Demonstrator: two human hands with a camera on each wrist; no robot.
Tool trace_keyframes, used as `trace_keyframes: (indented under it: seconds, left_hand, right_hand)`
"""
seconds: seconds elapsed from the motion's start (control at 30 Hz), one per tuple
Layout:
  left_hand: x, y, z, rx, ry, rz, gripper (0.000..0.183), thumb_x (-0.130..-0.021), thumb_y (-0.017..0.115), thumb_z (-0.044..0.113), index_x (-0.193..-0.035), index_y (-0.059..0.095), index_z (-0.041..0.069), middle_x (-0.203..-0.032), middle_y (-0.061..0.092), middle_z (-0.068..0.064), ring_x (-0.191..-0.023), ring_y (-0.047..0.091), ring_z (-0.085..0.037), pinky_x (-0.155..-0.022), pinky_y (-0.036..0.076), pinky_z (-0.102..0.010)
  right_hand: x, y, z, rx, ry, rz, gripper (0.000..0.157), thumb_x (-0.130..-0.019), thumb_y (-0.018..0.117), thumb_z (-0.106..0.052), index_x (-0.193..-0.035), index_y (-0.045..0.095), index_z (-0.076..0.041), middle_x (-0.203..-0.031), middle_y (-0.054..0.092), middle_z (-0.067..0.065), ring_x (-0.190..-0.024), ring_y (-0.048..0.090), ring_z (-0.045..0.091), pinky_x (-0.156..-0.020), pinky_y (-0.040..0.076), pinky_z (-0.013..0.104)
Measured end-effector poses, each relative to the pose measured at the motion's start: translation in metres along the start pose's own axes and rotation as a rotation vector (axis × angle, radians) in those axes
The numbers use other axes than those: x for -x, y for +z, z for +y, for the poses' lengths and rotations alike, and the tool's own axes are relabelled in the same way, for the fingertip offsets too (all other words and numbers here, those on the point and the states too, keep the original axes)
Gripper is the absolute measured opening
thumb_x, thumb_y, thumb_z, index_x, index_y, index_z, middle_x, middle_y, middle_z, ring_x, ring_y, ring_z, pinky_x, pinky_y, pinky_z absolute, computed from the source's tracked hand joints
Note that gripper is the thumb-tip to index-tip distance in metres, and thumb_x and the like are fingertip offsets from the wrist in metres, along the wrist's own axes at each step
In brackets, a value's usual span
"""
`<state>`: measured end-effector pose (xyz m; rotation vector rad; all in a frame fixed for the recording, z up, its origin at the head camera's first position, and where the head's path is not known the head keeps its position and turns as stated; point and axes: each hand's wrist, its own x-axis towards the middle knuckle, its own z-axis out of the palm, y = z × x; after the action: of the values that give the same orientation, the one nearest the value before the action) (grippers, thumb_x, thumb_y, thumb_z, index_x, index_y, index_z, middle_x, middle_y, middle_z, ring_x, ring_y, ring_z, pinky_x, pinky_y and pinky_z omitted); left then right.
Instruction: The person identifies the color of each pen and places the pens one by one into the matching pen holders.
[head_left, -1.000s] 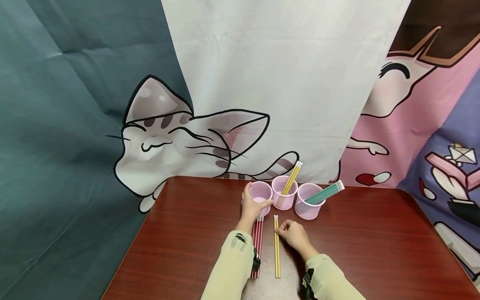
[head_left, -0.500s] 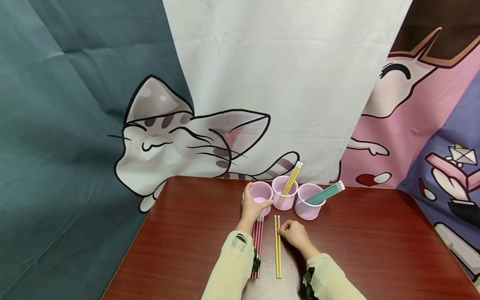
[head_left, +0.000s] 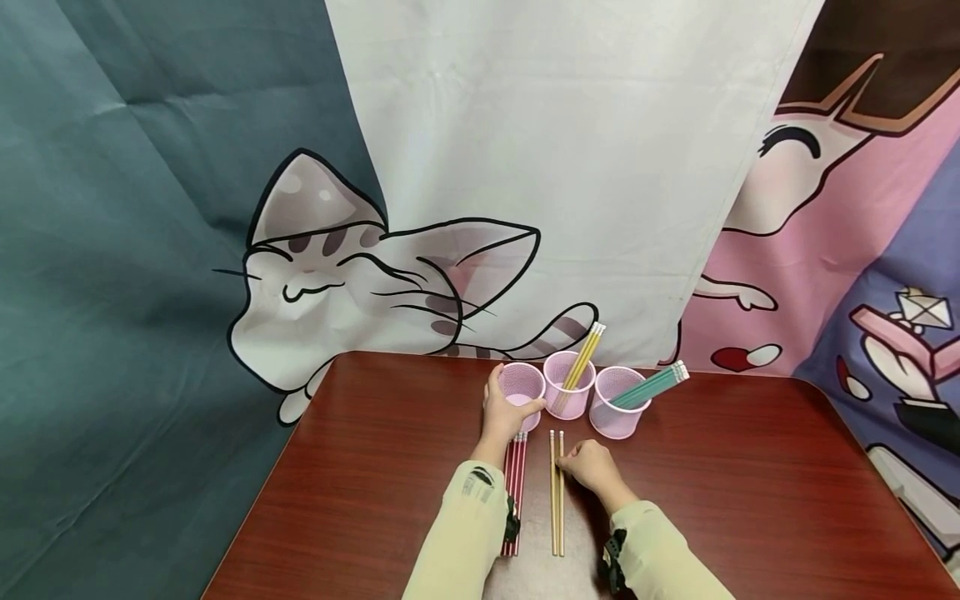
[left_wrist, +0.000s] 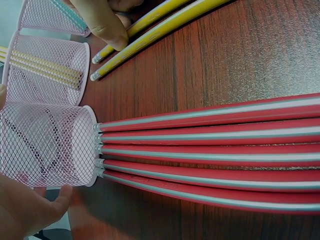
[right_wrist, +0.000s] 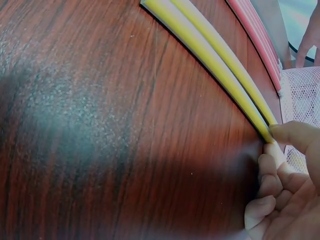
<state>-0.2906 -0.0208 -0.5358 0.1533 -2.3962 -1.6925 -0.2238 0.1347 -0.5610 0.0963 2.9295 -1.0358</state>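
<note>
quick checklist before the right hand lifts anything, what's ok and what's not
Left hand free to help: not ok, it holds the left cup.
Right hand at the two loose yellow pencils: ok, touching.
Both pinched: cannot tell, perhaps only one.
Red pencils out of the way: ok, five lie apart from the yellow.
Room in the middle cup: ok, its leaning pencils leave space.

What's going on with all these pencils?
A person is handling pencils and cups at a table. The left hand holds a pink mesh cup with no pencils showing inside; five red pencils lie in front. The right hand pinches one of two yellow pencils on the table. More yellow pencils lean in the middle cup, green ones in the third.
</note>
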Motion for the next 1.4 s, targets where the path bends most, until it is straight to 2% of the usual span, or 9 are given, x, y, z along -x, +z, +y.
trace_keyframes:
  seconds: [0.47, 0.6, 0.73, 0.83, 1.07, 1.4]
  left_hand:
    - [-0.0007, -0.0005, 0.0009, -0.007, 0.003, -0.006, 0.100, -0.054, 0.090, 0.025, -0.138, 0.036, 0.018, -0.132, 0.043, -0.014, -0.118, 0.045, -0.033, -0.098, 0.036, -0.044]
    - [-0.0002, -0.0005, 0.0004, -0.011, 0.005, -0.005, 0.099, -0.054, 0.090, 0.025, -0.137, 0.036, 0.018, -0.132, 0.043, -0.014, -0.118, 0.044, -0.032, -0.098, 0.036, -0.044]
    - [0.0002, -0.0008, 0.0011, -0.007, 0.007, -0.005, 0.099, -0.054, 0.090, 0.024, -0.137, 0.036, 0.017, -0.132, 0.043, -0.014, -0.118, 0.044, -0.032, -0.098, 0.036, -0.044]
    - [0.0004, -0.0010, 0.0019, -0.010, 0.005, -0.005, 0.099, -0.054, 0.090, 0.024, -0.137, 0.036, 0.018, -0.132, 0.044, -0.014, -0.118, 0.044, -0.032, -0.098, 0.036, -0.045]
    - [0.0001, -0.0003, 0.0024, -0.018, 0.012, 0.000, 0.100, -0.054, 0.090, 0.025, -0.138, 0.036, 0.018, -0.131, 0.044, -0.013, -0.117, 0.046, -0.032, -0.097, 0.037, -0.045]
    - [0.0017, 0.0001, 0.0030, -0.019, 0.006, 0.007, 0.099, -0.054, 0.090, 0.023, -0.137, 0.037, 0.019, -0.131, 0.045, -0.012, -0.116, 0.046, -0.032, -0.096, 0.037, -0.044]
  right_hand:
    - [0.0009, -0.0009, -0.0007, 0.016, -0.006, 0.022, 0.020, -0.066, 0.071, -0.020, -0.055, 0.059, -0.009, -0.054, 0.054, -0.003, -0.054, 0.050, 0.016, -0.055, 0.045, 0.034]
    - [0.0007, 0.0019, -0.0023, 0.030, 0.021, 0.021, 0.024, -0.065, 0.069, -0.022, -0.051, 0.054, -0.011, -0.050, 0.050, -0.004, -0.050, 0.045, 0.016, -0.050, 0.042, 0.033]
    - [-0.0008, 0.0052, -0.0050, 0.086, 0.074, 0.006, 0.029, -0.065, 0.069, -0.028, -0.051, 0.052, -0.010, -0.055, 0.055, 0.005, -0.053, 0.053, 0.025, -0.050, 0.043, 0.040]
    - [-0.0012, 0.0057, -0.0057, 0.115, 0.102, 0.001, 0.031, -0.066, 0.070, -0.032, -0.054, 0.054, -0.008, -0.063, 0.060, 0.014, -0.062, 0.059, 0.035, -0.055, 0.046, 0.047]
    - [-0.0008, 0.0054, -0.0054, 0.101, 0.112, 0.009, 0.032, -0.065, 0.072, -0.032, -0.052, 0.053, -0.009, -0.058, 0.056, 0.009, -0.058, 0.057, 0.030, -0.052, 0.044, 0.044]
    - [-0.0013, 0.0036, -0.0058, 0.107, 0.101, 0.011, 0.034, -0.066, 0.072, -0.032, -0.051, 0.051, -0.009, -0.056, 0.054, 0.008, -0.055, 0.054, 0.027, -0.052, 0.044, 0.043]
